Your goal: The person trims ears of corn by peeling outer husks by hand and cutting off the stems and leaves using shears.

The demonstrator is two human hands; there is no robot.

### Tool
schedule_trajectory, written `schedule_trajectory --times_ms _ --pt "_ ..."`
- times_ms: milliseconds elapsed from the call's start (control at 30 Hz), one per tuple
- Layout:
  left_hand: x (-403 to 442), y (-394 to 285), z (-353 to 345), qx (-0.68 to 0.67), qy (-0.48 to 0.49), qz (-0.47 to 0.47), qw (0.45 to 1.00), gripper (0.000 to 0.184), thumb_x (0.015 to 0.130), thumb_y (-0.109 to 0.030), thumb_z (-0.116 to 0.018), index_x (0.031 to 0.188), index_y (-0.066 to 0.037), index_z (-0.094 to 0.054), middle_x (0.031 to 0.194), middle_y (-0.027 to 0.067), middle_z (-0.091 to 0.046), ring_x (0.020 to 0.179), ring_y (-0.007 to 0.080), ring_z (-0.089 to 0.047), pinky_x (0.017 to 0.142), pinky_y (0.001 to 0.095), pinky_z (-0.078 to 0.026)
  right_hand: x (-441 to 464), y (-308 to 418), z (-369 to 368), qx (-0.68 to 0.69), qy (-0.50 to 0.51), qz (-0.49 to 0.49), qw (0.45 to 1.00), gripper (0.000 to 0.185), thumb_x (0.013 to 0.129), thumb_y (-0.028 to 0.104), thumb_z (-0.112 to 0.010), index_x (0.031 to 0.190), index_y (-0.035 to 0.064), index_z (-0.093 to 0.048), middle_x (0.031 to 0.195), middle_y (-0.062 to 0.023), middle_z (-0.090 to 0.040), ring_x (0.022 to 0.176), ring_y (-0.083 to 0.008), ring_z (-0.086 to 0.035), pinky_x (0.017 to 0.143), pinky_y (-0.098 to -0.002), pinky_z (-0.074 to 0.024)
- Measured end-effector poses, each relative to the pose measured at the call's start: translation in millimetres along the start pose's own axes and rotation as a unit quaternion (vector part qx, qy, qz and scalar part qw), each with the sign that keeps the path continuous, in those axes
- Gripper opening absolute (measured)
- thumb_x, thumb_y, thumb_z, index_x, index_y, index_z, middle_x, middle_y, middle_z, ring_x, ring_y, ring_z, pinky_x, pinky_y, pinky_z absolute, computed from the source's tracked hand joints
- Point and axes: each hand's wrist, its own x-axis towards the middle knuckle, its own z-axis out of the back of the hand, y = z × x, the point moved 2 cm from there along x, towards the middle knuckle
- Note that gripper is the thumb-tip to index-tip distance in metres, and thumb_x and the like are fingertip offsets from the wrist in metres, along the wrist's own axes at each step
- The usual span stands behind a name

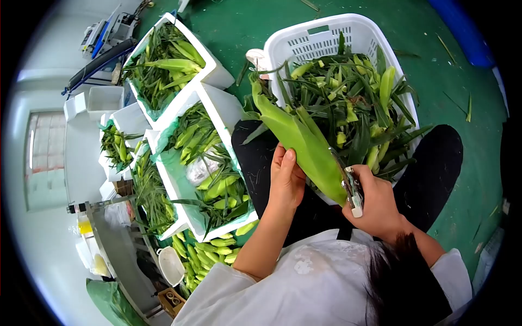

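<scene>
Pinching a big green corn (296, 144) in my left grip (288, 176), I have it over the left edge of the white basket (288, 38). My right grip (378, 204) is wrapped around the clippers (354, 193) by the corn's low end. I cannot tell if the blades bite. Green leaves (361, 138) poke past the basket's right edge over the green floor (443, 98).

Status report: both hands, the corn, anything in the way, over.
Left-hand grip on unshucked corn ear. Right-hand grip on metal tool, at ear's near end. White basket of leafy husks just beyond; nothing visibly blocks the tool.
</scene>
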Motion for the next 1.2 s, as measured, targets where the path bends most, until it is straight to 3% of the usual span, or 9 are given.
schedule_trajectory --times_ms 100,233,367,533,633,800,967,1033,1200 --pt "-5.1 3.1 -10.1 -0.027 -0.011 0.004 1.000 0.072 0.091 -0.055 -0.062 0.141 -0.007 -0.044 0.128 0.0107 -0.059 0.119 0.0246 -0.056 0.103 0.0442 -0.046 -6.5 -9.5 6.2 0.059 0.038 -0.046 0.996 0.050 0.072 0.010 -0.070 0.117 0.0014 -0.050 0.085 -0.0185 -0.065 0.076 -0.0369 -0.066 0.070 -0.0378 -0.0529" --pt "-1.5 11.4 -11.1 -0.268 0.083 0.092 0.955 0.069 0.094 -0.047 -0.050 0.148 -0.006 -0.038 0.148 0.0176 -0.044 0.136 0.0323 -0.043 0.114 0.0469 -0.034 -14.2 -16.5 9.3 0.351 0.021 -0.212 0.912 0.041 0.079 0.001 -0.059 0.119 0.0008 -0.055 0.096 -0.0052 -0.064 0.081 -0.0125 -0.062 0.073 -0.0269 -0.0503" --pt "8.6 13.2 -21.8 -0.455 0.103 0.128 0.875 0.072 0.094 -0.060 -0.044 0.147 -0.011 -0.041 0.156 0.0195 -0.034 0.146 0.0364 -0.029 0.119 0.0500 -0.023 -16.8 -15.3 23.4 0.313 -0.069 -0.141 0.937 0.046 0.078 -0.003 -0.055 0.124 -0.0002 -0.053 0.107 -0.0052 -0.060 0.095 -0.0113 -0.058 0.087 -0.0253 -0.0462" --pt "23.8 -3.6 20.5 -0.269 -0.029 0.081 0.959 0.068 0.095 -0.068 -0.041 0.135 -0.014 -0.050 0.107 0.0071 -0.062 0.102 0.0273 -0.061 0.092 0.0522 -0.049 -8.6 -10.2 79.6 -0.031 -0.232 -0.079 0.969 0.045 0.074 0.000 -0.053 0.119 -0.0004 -0.052 0.095 -0.0115 -0.062 0.085 -0.0203 -0.061 0.079 -0.0312 -0.0483" --pt "19.9 -26.7 27.2 -0.076 -0.061 -0.031 0.995 0.061 0.100 -0.059 -0.040 0.136 -0.010 -0.042 0.108 0.0122 -0.060 0.103 0.0279 -0.061 0.090 0.0525 -0.051 7.4 -35.2 102.7 -0.211 -0.262 -0.123 0.934 0.044 0.074 0.001 -0.056 0.117 0.0013 -0.053 0.089 -0.0161 -0.063 0.075 -0.0349 -0.061 0.074 -0.0373 -0.0503" --pt "1.5 -54.6 32.1 0.103 -0.148 -0.250 0.951 0.051 0.104 -0.035 -0.051 0.143 -0.009 -0.032 0.126 0.0164 -0.059 0.116 0.0285 -0.059 0.097 0.0425 -0.049 18.9 -75.4 105.2 -0.385 -0.250 -0.099 0.883 0.046 0.078 0.008 -0.066 0.122 0.0007 -0.055 0.113 -0.0213 -0.063 0.105 -0.0413 -0.059 0.089 -0.0482 -0.0473" --pt "1.4 -89.2 8.5 0.156 -0.040 -0.213 0.964 0.064 0.097 -0.048 -0.057 0.140 -0.004 -0.038 0.103 0.0146 -0.061 0.098 0.0257 -0.062 0.086 0.0379 -0.051 24.4 -29.1 79.3 -0.055 -0.090 -0.030 0.994 0.074 0.069 0.019 -0.080 0.133 0.0007 -0.049 0.121 -0.0214 -0.058 0.113 -0.0391 -0.057 0.099 -0.0430 -0.0449" --pt "4.0 -77.3 0.3 0.228 0.011 -0.095 0.969 0.060 0.097 -0.045 -0.059 0.136 -0.002 -0.044 0.102 0.0139 -0.062 0.091 0.0241 -0.063 0.081 0.0365 -0.052 28.9 -12.4 62.6 0.071 0.051 -0.025 0.996 0.081 0.071 0.029 -0.083 0.136 -0.0013 -0.046 0.126 -0.0226 -0.056 0.119 -0.0368 -0.056 0.103 -0.0413 -0.0429" --pt "-4.4 -60.2 -45.3 0.358 0.136 -0.027 0.924 0.054 0.093 -0.032 -0.070 0.131 0.000 -0.051 0.109 0.0041 -0.061 0.099 0.0121 -0.055 0.088 0.0281 -0.046 43.5 -19.8 43.7 0.203 0.106 -0.035 0.973 0.093 0.076 0.044 -0.080 0.138 -0.0113 -0.039 0.132 -0.0281 -0.052 0.124 -0.0366 -0.053 0.106 -0.0395 -0.0410"
